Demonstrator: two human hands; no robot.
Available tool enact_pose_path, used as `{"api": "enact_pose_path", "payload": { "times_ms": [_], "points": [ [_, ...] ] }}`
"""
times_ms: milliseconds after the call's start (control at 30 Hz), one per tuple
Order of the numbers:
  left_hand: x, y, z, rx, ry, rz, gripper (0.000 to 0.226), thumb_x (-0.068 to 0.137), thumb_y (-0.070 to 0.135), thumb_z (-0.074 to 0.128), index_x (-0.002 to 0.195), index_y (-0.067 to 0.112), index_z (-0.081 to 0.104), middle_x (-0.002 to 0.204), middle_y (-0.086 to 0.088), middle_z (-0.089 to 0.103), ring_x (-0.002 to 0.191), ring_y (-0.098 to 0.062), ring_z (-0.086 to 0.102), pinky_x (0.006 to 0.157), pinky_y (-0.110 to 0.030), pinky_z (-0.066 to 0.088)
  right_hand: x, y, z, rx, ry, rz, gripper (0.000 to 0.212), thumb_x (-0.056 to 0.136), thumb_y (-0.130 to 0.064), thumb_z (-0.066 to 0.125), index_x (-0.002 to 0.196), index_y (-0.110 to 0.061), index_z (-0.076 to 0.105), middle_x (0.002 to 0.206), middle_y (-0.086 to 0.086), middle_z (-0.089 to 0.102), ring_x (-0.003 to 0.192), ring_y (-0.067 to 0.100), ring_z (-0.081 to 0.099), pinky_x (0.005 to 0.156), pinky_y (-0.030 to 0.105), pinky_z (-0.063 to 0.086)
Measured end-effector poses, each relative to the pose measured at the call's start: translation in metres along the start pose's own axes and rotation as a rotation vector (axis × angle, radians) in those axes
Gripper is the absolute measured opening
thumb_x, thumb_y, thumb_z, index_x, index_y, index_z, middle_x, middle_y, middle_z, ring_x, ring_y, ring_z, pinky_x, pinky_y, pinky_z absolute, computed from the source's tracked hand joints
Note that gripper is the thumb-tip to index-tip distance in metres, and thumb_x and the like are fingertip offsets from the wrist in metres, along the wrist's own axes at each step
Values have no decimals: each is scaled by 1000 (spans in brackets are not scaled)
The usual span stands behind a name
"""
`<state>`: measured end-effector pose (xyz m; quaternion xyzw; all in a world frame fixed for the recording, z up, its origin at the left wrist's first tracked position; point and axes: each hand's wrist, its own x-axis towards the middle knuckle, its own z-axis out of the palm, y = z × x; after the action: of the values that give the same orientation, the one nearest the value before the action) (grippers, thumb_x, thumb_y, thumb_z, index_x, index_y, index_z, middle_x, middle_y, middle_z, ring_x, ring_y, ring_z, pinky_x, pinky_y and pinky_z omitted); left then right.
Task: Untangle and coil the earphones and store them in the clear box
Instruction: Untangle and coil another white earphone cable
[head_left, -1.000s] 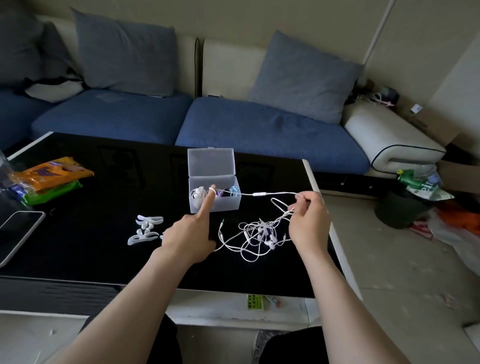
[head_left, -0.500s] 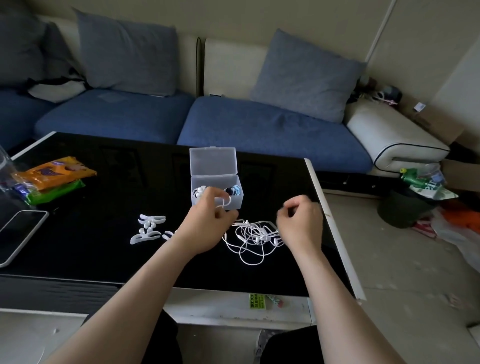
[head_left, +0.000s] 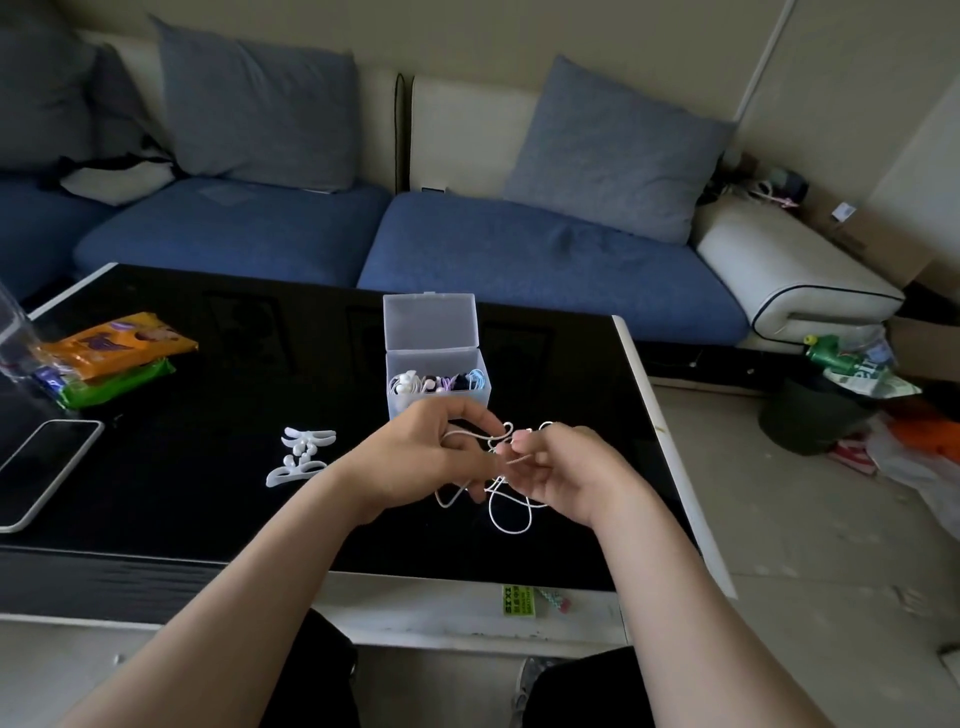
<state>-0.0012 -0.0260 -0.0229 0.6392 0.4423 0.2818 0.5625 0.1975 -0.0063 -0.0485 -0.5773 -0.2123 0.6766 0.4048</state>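
Note:
White earphones (head_left: 511, 512) hang as loose cable loops between my two hands, just above the black table (head_left: 208, 467). My left hand (head_left: 421, 457) has its fingers curled round part of the cable. My right hand (head_left: 566, 470) pinches the cable close beside it, fingertips nearly touching the left hand's. The clear box (head_left: 436, 374) stands open right behind my hands, lid upright, with several coiled earphones of different colours inside. Most of the tangle is hidden by my fingers.
Two white cable-winder clips (head_left: 301, 454) lie left of my hands. Snack packets (head_left: 114, 353) and a phone (head_left: 41, 467) lie at the table's left. A blue sofa runs behind the table. The table's right edge is near my right hand, with clutter on the floor beyond.
My hands have come together. A second ago the cable was stretched wide from my left forefinger to my right hand; now both hands hold the bundle lifted off the table.

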Motion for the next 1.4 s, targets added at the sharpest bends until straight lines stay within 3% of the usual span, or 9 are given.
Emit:
{"api": "enact_pose_path", "payload": {
  "times_ms": [267, 367, 500, 667, 867, 967, 1100, 1233, 1400],
  "points": [
    [6, 0, 0, -110, 301, 38, 18, 91, -8, 58, 98, 2, 71, 61, -14, 62, 62, -25, 64, 77, -40, 62, 15, -3, -17, 447, 47, 53, 47, 87, 24, 28, 127, 7, 46, 133, 35, 54, 78, 27, 70, 50, 24, 55],
    [11, -3, 1, -32, 465, 80, 21, 93, -2, 56, 95, 10, 73, 61, -12, 67, 60, -24, 67, 64, -33, 56, 15, -3, -21, 263, 90, 39, 25, 94, 10, 45, 117, 7, 57, 102, 22, 69, 44, 9, 48, 37, 16, 38],
    [16, -9, 1, 82, 603, 102, 17, 103, 12, 53, 101, 23, 65, 67, -9, 68, 57, -26, 71, 56, -35, 57, 8, -10, -18, 76, 50, -136, 4, 103, -3, 61, 104, 1, 62, 66, 7, 68, 37, 4, 35, 32, 17, 26],
    [18, -6, 1, 44, 597, 99, 15, 108, 22, 48, 107, 18, 62, 84, -9, 70, 49, -25, 63, 51, -40, 59, -16, -8, -12, -233, 117, -362, 19, 111, -9, 51, 118, 3, 63, 101, 13, 81, 52, 19, 66, 52, 32, 59],
    [21, -8, 5, 39, 554, 11, 30, 113, 31, 39, 107, 20, 66, 83, 0, 77, 48, -19, 58, 46, -31, 46, -20, 0, -8, -689, 346, -822, 27, 112, -16, 44, 104, -13, 70, 79, -5, 79, 73, 8, 76, 70, 23, 59],
    [22, -7, 9, 15, 498, -35, 33, 113, 37, 38, 113, 21, 66, 87, 3, 80, 44, -18, 53, 44, -25, 39, -25, -4, 0, -631, 348, -1062, 28, 115, -19, 41, 99, -15, 64, 70, -4, 75, 78, 1, 74, 73, 13, 50],
    [20, -1, 14, -128, 407, -153, 41, 114, 43, 33, 117, 17, 65, 92, -1, 82, 46, -17, 53, 44, -23, 37, -34, -4, 12, -307, 365, -1182, 29, 117, -19, 33, 97, -14, 54, 67, 7, 69, 78, 16, 79, 80, 35, 59],
    [21, 0, 14, -233, 332, -201, 43, 114, 47, 32, 122, 21, 65, 97, -6, 82, 50, -17, 54, 48, -26, 37, -45, -4, 20, -171, 237, -1102, 30, 115, -14, 37, 92, -10, 56, 60, 9, 66, 67, 30, 77, 72, 39, 62],
    [25, -8, 9, 48, 545, 25, 35, 109, 39, 43, 105, 32, 77, 93, 5, 78, 62, -12, 60, 65, -33, 50, -47, 4, 20, -608, -99, -844, 29, 108, -11, 54, 86, -4, 72, 62, 13, 73, 62, 29, 71, 64, 44, 59]
  ]
}}
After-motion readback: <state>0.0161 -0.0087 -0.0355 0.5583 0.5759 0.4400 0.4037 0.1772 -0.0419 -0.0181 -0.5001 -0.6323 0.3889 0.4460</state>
